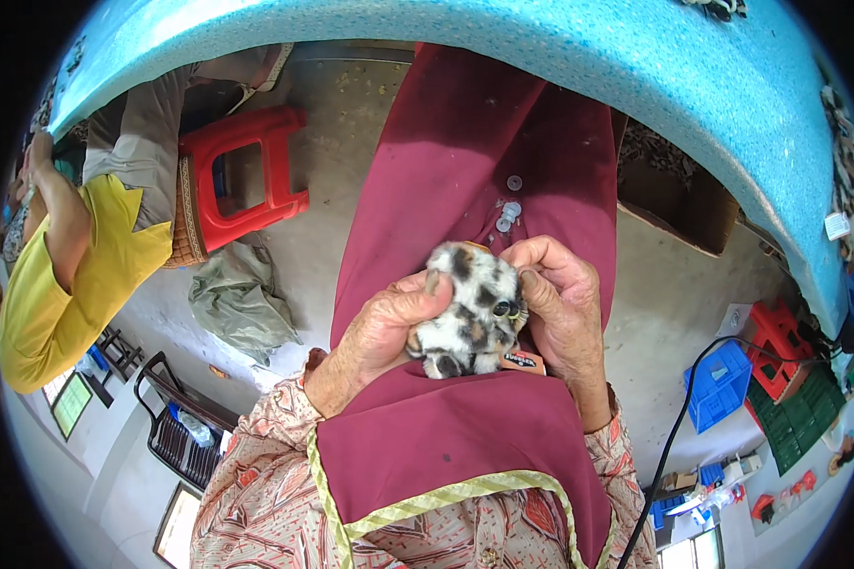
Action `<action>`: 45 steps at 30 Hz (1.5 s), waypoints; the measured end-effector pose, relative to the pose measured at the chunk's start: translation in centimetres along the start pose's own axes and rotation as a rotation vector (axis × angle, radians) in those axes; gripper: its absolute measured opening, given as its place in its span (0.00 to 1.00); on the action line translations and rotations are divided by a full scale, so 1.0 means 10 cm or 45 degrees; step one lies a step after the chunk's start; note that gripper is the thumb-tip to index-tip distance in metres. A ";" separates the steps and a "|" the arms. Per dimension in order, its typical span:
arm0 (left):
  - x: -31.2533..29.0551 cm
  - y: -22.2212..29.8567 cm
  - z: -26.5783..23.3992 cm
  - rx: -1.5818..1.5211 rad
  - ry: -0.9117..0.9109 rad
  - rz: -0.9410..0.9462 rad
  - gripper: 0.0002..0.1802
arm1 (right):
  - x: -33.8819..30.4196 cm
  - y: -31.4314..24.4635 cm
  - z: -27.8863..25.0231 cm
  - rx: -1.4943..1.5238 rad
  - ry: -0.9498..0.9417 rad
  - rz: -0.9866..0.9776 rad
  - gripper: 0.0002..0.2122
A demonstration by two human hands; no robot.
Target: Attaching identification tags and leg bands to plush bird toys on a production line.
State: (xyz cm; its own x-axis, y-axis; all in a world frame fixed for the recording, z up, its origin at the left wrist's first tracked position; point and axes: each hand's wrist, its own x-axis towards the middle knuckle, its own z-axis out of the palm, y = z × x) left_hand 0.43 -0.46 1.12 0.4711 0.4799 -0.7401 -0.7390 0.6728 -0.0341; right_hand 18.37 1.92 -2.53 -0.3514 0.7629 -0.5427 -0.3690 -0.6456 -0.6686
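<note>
Over my lap I hold a small plush animal with white, black and brown spotted fur. One shiny round eye shows on its right side. My left hand grips the toy's left side, thumb on top of the fur. At the toy's upper right edge, my right hand pinches with thumb and forefinger; whether something small is also caught there is hidden. An orange and black tag sticks out beneath the toy. Several clear plastic pieces lie on the maroon apron between my knees.
A speckled blue table edge curves across the far side, with spotted plush pieces at its right. Below it stands a cardboard box. At left, a person in yellow sits on a red stool. A black cable hangs at right.
</note>
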 end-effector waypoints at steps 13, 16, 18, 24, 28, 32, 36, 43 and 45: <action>-0.01 0.18 0.09 0.592 0.087 -0.098 0.23 | 0.22 -0.19 0.00 -0.105 -0.341 0.113 0.12; 0.02 0.11 0.04 0.493 0.079 -0.150 0.23 | 0.18 -0.15 0.04 0.016 -0.252 0.120 0.11; 0.01 0.12 0.04 0.440 0.041 -0.168 0.23 | 0.16 -0.14 0.04 0.069 -0.222 0.137 0.11; 0.01 0.09 0.01 0.345 0.088 -0.147 0.21 | 0.16 -0.10 0.04 0.086 -0.187 0.148 0.10; 0.03 0.09 0.09 0.375 0.148 -0.122 0.20 | 0.18 -0.13 0.04 0.138 -0.171 0.144 0.08; 0.01 0.11 0.10 0.646 0.104 -0.066 0.20 | 0.09 -0.30 0.08 -0.106 -0.069 0.093 0.05; 0.04 0.15 0.00 0.693 0.182 0.059 0.18 | 0.14 -0.59 -0.04 -1.060 -0.053 -0.538 0.05; 0.09 0.21 -0.11 0.696 0.009 0.230 0.16 | 0.16 -2.08 -0.13 -1.057 0.623 -0.978 0.04; 0.13 0.20 -0.14 0.689 -0.002 0.241 0.16 | 0.42 -2.22 -0.28 -1.258 0.529 -1.020 0.05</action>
State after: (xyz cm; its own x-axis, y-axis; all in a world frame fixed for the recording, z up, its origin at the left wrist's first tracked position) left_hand -1.08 0.69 -0.83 0.3554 0.6206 -0.6990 -0.4588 0.7674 0.4480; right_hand 27.45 19.54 8.64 0.0190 0.9846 0.1738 0.4864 0.1428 -0.8620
